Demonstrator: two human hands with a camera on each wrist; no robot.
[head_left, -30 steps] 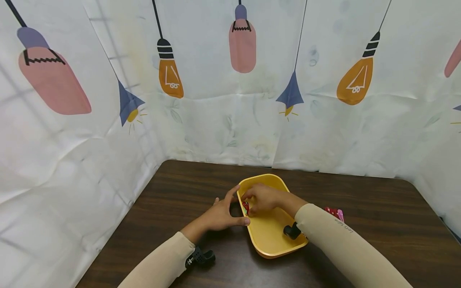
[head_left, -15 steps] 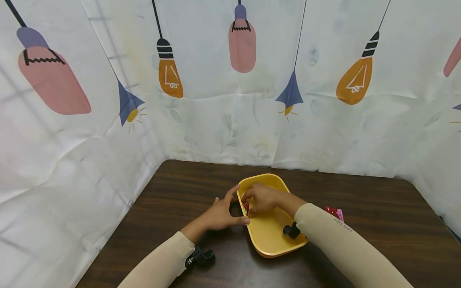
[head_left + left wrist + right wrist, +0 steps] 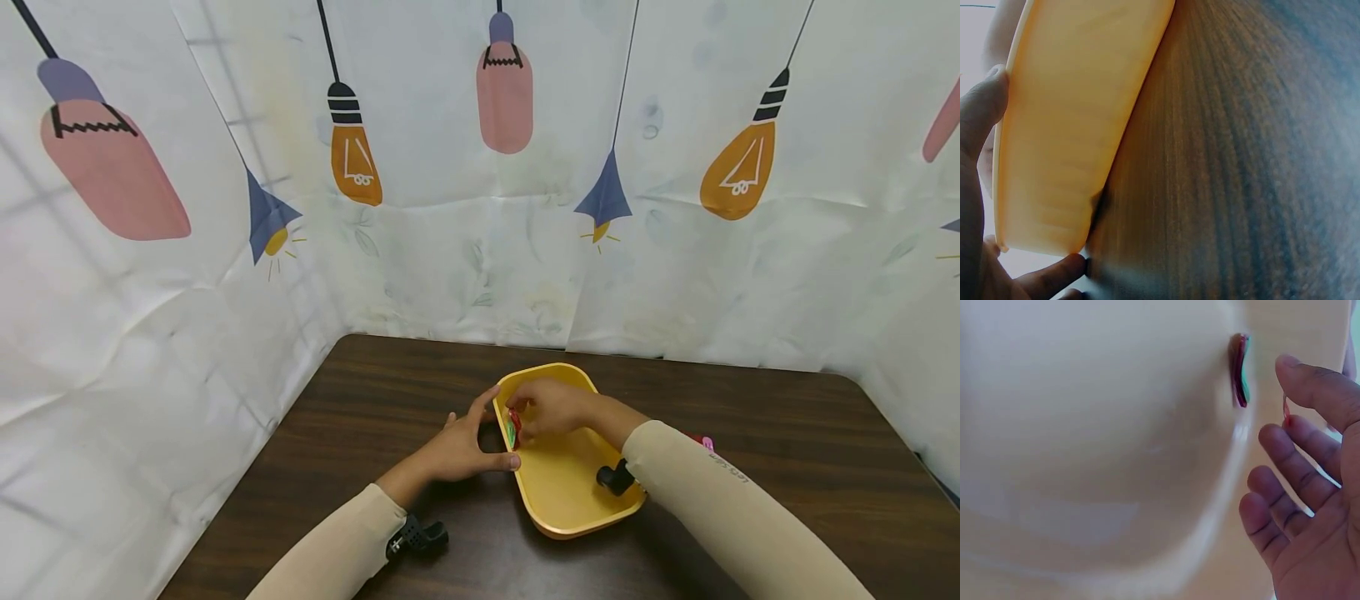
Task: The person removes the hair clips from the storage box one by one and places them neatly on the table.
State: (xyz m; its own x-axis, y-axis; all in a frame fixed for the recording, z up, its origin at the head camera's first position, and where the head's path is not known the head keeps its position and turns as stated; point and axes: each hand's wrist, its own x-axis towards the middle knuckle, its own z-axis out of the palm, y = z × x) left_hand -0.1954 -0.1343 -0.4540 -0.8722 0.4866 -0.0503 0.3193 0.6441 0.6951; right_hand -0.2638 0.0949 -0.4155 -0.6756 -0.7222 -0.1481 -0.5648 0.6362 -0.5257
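Note:
A yellow plastic tray (image 3: 558,500) stands on the dark wooden table. My left hand (image 3: 459,448) spans its left side, thumb on the rim and the index fingertip at the far left corner. My right hand (image 3: 553,408) is inside the tray, near the left wall. Between its thumb and index finger it pinches a small, thin red loop (image 3: 1285,407), which looks like a hair clip. Just beside these fingers, red and green clips (image 3: 1240,370) lie together against the tray's inner wall. The right hand's other fingers are loosely bent.
To the right of the tray, a pink and red item (image 3: 707,442) shows partly behind the right sleeve (image 3: 697,475). A black wrist camera (image 3: 617,478) sits over the tray's near right part. White printed cloth (image 3: 450,267) surrounds the table.
My right hand has shifted slightly up and to the right, and more of the green clip shows. The right sleeve now covers more of the red items. The left hand stays put.

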